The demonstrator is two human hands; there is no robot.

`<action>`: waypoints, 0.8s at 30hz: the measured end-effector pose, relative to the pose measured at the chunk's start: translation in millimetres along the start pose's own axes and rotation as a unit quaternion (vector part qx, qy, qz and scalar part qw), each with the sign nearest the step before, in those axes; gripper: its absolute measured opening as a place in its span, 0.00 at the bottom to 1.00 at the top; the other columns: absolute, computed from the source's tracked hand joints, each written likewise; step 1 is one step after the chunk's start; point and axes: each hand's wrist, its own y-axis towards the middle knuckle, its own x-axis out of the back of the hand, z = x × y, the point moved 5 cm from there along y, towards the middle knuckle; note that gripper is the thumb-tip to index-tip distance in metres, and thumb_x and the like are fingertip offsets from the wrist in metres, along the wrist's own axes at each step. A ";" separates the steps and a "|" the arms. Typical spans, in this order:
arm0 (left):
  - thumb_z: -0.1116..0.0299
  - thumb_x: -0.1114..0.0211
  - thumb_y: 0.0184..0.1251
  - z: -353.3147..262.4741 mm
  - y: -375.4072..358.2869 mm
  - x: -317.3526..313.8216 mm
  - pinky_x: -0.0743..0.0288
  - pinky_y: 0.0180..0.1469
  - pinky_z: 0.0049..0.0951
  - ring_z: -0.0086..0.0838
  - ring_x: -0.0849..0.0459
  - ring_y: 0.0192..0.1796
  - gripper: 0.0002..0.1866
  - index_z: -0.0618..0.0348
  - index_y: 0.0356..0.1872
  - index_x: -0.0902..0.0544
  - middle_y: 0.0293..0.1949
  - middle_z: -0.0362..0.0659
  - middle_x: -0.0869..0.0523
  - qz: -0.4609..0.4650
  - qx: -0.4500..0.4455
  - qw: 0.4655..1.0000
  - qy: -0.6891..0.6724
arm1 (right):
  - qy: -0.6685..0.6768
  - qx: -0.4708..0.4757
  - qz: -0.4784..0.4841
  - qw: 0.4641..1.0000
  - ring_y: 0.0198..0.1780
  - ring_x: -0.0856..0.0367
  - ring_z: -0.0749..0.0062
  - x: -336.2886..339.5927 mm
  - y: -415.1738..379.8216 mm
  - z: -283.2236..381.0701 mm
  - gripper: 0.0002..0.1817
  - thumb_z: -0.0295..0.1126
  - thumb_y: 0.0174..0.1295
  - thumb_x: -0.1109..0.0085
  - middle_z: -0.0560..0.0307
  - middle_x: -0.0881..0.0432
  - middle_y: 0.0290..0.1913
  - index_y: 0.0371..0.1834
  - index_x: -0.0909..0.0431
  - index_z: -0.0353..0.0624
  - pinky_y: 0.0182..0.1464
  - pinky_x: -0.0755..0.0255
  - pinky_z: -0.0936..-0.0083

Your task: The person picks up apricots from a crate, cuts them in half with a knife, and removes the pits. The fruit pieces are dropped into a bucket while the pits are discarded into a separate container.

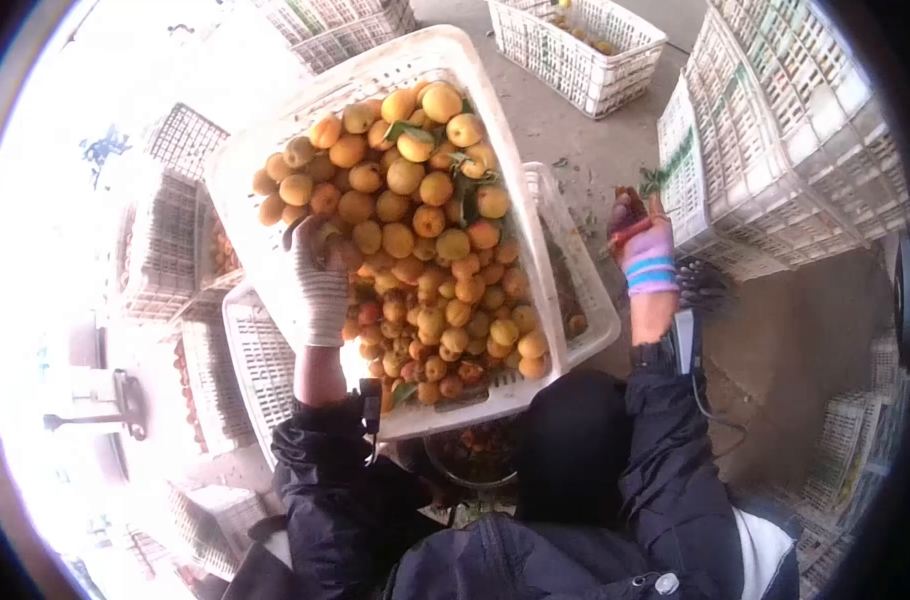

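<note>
A white plastic crate [475, 65], tilted toward me, holds a large heap of yellow-orange apricots [405, 178] with a few green leaves. My left hand [320, 285], in a pale striped glove with bare, dark-stained fingertips, reaches into the left side of the heap. Its fingers are curled round an apricot, partly hidden by the hand. Off to the right of the crate, my right hand [643, 240] is raised in a purple and blue striped glove. Its stained fingers are bent inward; what lies in them, if anything, cannot be made out.
Under the tilted crate stands another white crate [245, 325]. Stacked crates [775, 130] rise at the right, and more crates of fruit [165, 235] stand at the left. A crate with a few fruits [585, 70] is on the floor ahead. A round basin [475, 470] sits below.
</note>
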 end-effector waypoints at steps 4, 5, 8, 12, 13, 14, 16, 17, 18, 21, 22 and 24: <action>0.68 0.43 0.64 17.7 -32.0 3.9 0.24 0.49 0.31 0.31 0.18 0.43 0.14 0.61 0.47 0.19 0.43 0.44 0.16 0.004 0.157 0.895 -0.418 | -0.082 0.074 0.033 0.993 0.26 0.23 0.77 -38.0 -74.8 11.1 0.19 0.48 0.70 0.44 0.55 0.13 0.38 0.45 0.17 0.43 0.23 0.34 0.82; 0.70 0.46 0.62 20.6 -42.9 -4.4 0.24 0.52 0.32 0.33 0.17 0.44 0.16 0.66 0.48 0.20 0.43 0.47 0.16 0.041 0.223 0.778 -0.586 | -0.089 0.072 0.083 0.990 0.26 0.24 0.79 -59.9 -93.3 14.2 0.18 0.47 0.70 0.43 0.56 0.13 0.39 0.46 0.17 0.44 0.22 0.36 0.84; 0.64 0.45 0.70 -11.4 -59.6 -3.3 0.23 0.37 0.24 0.24 0.19 0.33 0.13 0.61 0.45 0.19 0.33 0.43 0.15 0.093 0.228 0.863 -0.441 | -0.142 0.083 0.134 0.977 0.26 0.27 0.81 -104.9 -131.7 4.6 0.17 0.47 0.71 0.43 0.55 0.12 0.41 0.46 0.17 0.44 0.22 0.39 0.85; 0.66 0.36 0.67 -56.7 -62.0 -22.1 0.20 0.41 0.30 0.32 0.15 0.36 0.10 0.52 0.47 0.17 0.42 0.40 0.14 0.158 0.089 0.946 -0.269 | -0.205 0.071 0.107 0.970 0.26 0.26 0.81 -118.5 -157.1 -35.7 0.17 0.47 0.70 0.43 0.56 0.13 0.39 0.47 0.18 0.44 0.22 0.38 0.85; 0.67 0.37 0.67 -74.4 -53.1 -20.5 0.20 0.42 0.31 0.36 0.13 0.37 0.11 0.50 0.48 0.17 0.46 0.40 0.14 0.164 0.007 0.973 -0.164 | -0.204 0.061 0.087 0.973 0.25 0.26 0.80 -112.6 -158.7 -46.7 0.17 0.46 0.70 0.43 0.56 0.13 0.39 0.47 0.18 0.44 0.21 0.38 0.84; 0.70 0.37 0.64 -83.4 -48.4 -29.9 0.19 0.43 0.33 0.37 0.13 0.39 0.14 0.46 0.51 0.18 0.49 0.40 0.15 0.176 -0.064 0.977 -0.105 | -0.220 0.057 0.080 0.970 0.25 0.27 0.80 -106.7 -160.7 -55.9 0.17 0.46 0.70 0.43 0.56 0.14 0.39 0.46 0.18 0.44 0.21 0.39 0.84; 0.74 0.37 0.58 -96.7 -41.7 -55.0 0.19 0.43 0.39 0.42 0.14 0.43 0.23 0.44 0.57 0.20 0.53 0.42 0.17 0.244 -0.149 0.958 0.020 | -0.242 0.046 0.058 0.967 0.23 0.27 0.80 -98.6 -167.2 -70.2 0.17 0.46 0.70 0.42 0.56 0.14 0.38 0.47 0.19 0.43 0.21 0.38 0.84; 0.72 0.37 0.58 -90.9 -44.0 -75.6 0.19 0.42 0.40 0.44 0.15 0.42 0.24 0.43 0.58 0.21 0.53 0.43 0.18 0.274 -0.174 0.944 0.061 | -0.230 0.023 0.043 0.972 0.22 0.27 0.80 -91.6 -169.3 -76.6 0.17 0.46 0.70 0.42 0.56 0.15 0.37 0.47 0.19 0.42 0.21 0.38 0.84; 0.72 0.37 0.57 -95.0 -43.1 -80.6 0.19 0.41 0.41 0.44 0.15 0.41 0.24 0.44 0.58 0.21 0.53 0.45 0.20 0.269 -0.181 0.941 0.093 | -0.232 0.015 0.049 0.971 0.22 0.26 0.80 -89.4 -171.2 -81.2 0.17 0.45 0.70 0.43 0.56 0.15 0.37 0.47 0.20 0.41 0.21 0.37 0.84; 0.69 0.35 0.56 -94.2 -44.4 -85.4 0.20 0.42 0.42 0.47 0.16 0.42 0.24 0.46 0.58 0.22 0.52 0.48 0.22 0.286 -0.166 0.935 0.128 | -0.255 -0.025 0.074 0.964 0.24 0.24 0.79 -83.1 -184.8 -88.0 0.17 0.43 0.71 0.44 0.54 0.15 0.39 0.49 0.20 0.40 0.21 0.34 0.84; 0.68 0.33 0.56 -89.7 -45.4 -83.1 0.20 0.43 0.43 0.49 0.16 0.42 0.24 0.48 0.57 0.22 0.51 0.50 0.22 0.306 -0.139 0.932 0.137 | -0.268 -0.036 0.078 0.959 0.25 0.22 0.78 -82.2 -188.1 -91.3 0.16 0.42 0.71 0.44 0.54 0.15 0.39 0.50 0.20 0.40 0.21 0.32 0.83; 0.66 0.31 0.56 -75.8 -54.1 -65.8 0.20 0.45 0.42 0.48 0.17 0.44 0.24 0.51 0.56 0.21 0.50 0.51 0.22 0.291 -0.079 0.952 0.048 | -0.268 -0.078 0.066 0.958 0.30 0.17 0.75 -70.0 -183.2 -105.4 0.15 0.38 0.71 0.44 0.55 0.14 0.39 0.52 0.21 0.40 0.24 0.29 0.83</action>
